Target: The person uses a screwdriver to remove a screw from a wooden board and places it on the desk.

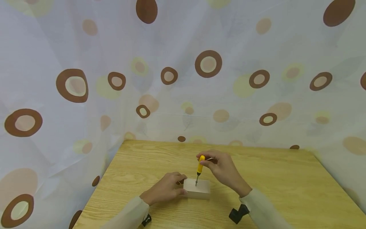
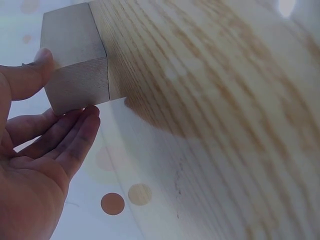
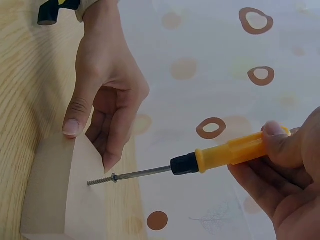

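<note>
While my left hand (image 1: 166,188) pinches one end of the smooth, pale wooden block (image 1: 198,193), my right hand (image 1: 224,167) pinches the screwdriver (image 1: 199,166) by its yellow handle. Its slim metal shaft meets the threaded screw (image 3: 101,180) on the block's flat top. The block lies on the grained tabletop (image 1: 137,178), nearer the left edge than the right.

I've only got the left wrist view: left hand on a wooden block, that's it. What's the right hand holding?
Observer: The right hand grips a yellow screwdriver.
Operator: Anything at its tip?
Observer: Yes, a screw, its head at the driver's tip in the right wrist view.
Operator: Driven flush?
Observer: No, bare thread shows between the screw's head and the wooden block.
</note>
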`<action>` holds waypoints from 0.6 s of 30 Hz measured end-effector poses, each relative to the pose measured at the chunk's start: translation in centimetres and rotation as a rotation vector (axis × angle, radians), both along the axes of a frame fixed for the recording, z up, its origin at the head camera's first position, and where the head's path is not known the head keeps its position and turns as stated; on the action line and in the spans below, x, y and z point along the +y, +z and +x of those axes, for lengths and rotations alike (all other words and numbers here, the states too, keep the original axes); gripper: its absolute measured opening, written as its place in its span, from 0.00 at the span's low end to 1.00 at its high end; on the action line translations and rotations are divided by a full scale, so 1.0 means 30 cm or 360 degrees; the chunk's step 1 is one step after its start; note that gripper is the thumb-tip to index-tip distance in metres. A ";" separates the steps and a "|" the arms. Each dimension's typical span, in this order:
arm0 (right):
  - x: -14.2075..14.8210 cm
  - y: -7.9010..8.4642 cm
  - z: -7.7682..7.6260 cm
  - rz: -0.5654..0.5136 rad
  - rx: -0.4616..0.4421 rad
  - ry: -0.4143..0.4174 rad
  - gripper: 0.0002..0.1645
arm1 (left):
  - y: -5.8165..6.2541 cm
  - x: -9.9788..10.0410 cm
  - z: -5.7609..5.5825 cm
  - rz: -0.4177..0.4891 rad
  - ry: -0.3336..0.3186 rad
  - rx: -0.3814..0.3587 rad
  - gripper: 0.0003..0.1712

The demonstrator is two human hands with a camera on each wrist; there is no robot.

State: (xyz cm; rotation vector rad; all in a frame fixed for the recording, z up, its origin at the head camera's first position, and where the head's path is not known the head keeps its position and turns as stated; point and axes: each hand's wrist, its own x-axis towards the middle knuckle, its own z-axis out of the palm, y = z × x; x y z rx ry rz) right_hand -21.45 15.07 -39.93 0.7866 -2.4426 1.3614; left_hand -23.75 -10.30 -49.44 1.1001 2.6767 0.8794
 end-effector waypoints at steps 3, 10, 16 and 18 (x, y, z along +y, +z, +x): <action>0.006 0.008 -0.002 -0.0009 -0.0075 0.0087 0.15 | 0.001 0.002 0.001 0.0003 -0.0005 -0.0009 0.30; 0.004 -0.005 -0.004 -0.0059 -0.0162 0.0024 0.13 | 0.000 0.001 0.005 -0.0012 0.0003 0.0002 0.30; 0.005 -0.005 0.002 -0.0070 -0.0122 -0.0080 0.12 | -0.002 0.001 0.000 -0.0025 0.0002 0.0016 0.30; 0.008 0.001 -0.001 -0.0044 -0.0117 -0.0032 0.11 | 0.000 0.000 -0.002 -0.0025 -0.0001 0.0019 0.30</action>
